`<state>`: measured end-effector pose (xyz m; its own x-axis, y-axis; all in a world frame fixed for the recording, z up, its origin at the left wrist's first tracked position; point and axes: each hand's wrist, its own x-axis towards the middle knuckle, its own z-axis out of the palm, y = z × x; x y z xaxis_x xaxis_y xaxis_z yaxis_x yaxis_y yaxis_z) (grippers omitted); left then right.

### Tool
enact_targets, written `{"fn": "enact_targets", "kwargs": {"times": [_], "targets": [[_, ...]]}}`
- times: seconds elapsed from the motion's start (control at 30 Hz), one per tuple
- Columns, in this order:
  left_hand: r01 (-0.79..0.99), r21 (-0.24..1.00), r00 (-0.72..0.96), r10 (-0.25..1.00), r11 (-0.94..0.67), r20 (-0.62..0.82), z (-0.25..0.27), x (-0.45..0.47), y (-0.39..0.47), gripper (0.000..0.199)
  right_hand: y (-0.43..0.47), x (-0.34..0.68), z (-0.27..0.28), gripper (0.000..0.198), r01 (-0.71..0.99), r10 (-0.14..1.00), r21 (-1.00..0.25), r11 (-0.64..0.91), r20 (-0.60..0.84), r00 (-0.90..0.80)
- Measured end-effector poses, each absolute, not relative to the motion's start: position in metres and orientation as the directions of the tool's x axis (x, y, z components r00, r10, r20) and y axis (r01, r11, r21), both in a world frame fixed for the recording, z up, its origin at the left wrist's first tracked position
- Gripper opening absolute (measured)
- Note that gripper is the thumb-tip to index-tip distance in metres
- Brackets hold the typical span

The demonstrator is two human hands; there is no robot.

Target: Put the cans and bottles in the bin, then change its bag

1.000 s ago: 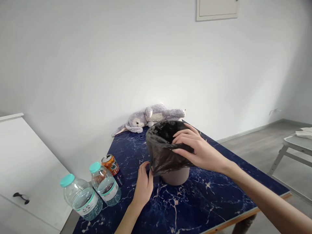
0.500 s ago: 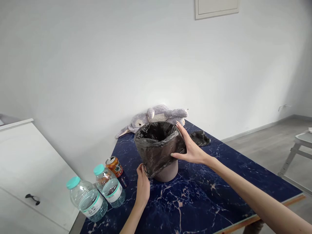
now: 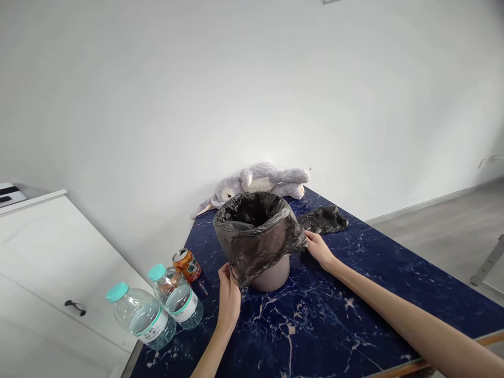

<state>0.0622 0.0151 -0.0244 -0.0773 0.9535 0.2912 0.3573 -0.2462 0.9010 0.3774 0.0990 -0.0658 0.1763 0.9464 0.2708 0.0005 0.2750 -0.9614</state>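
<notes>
Right of the round bin (image 3: 271,278), marbled tabletop (image 3: 378,260) reaches its edge. Left hand (image 3: 229,299) and right hand (image 3: 319,251) pinch the crinkled bag (image 3: 260,249)

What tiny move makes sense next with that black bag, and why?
Probably a gentle downward tug with the right hand: it pinches the black bag at the right, where the overhanging edge sits higher on the bin than at the left. The left hand grips the bag's lower-left edge, which should steady that side.
</notes>
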Motion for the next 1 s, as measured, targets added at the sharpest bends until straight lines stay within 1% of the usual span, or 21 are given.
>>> {"fn": "enact_targets", "kwargs": {"times": [0.17, 0.27, 0.37, 0.53, 0.7, 0.83, 1.0], "targets": [[0.405, 0.882, -0.087, 0.950, -0.241, 0.299, -0.023, 0.064, 0.011, 0.062, 0.100, 0.373, -0.074, 0.031, 0.046, 0.965, -0.969, 0.241, 0.245, 0.097], [0.431, 0.877, -0.094, 0.956, -0.212, 0.277, -0.022, 0.063, 0.005, 0.063, 0.102, 0.371, -0.077, 0.031, 0.083, 0.965, -0.965, 0.248, 0.254, 0.071], [0.426, 0.883, -0.111, 0.958, -0.196, 0.266, -0.025, 0.062, -0.003, 0.062, 0.103, 0.371, -0.079, 0.036, 0.119, 0.962, -0.957, 0.264, 0.269, 0.034], [0.420, 0.890, -0.165, 0.950, -0.176, 0.266, -0.032, 0.060, -0.027, 0.054, 0.103, 0.374, -0.085, 0.045, 0.159, 0.963, -0.950, 0.270, 0.267, -0.041], [0.439, 0.885, -0.215, 0.939, -0.154, 0.270, -0.033, 0.055, -0.052, 0.045, 0.100, 0.375, -0.088, 0.051, 0.147, 0.962, -0.953, 0.267, 0.255, -0.095], [0.476, 0.870, -0.190, 0.950, -0.132, 0.248, -0.024, 0.060, -0.062, 0.047, 0.094, 0.375, -0.085, 0.048, 0.134, 0.965, -0.958, 0.255, 0.242, -0.106], [0.561, 0.812, -0.090, 0.963, -0.162, 0.254, -0.009, 0.081, -0.078, 0.046, 0.087, 0.377, -0.082, 0.043, 0.156, 0.969, -0.959, 0.236, 0.220, -0.111]]}}
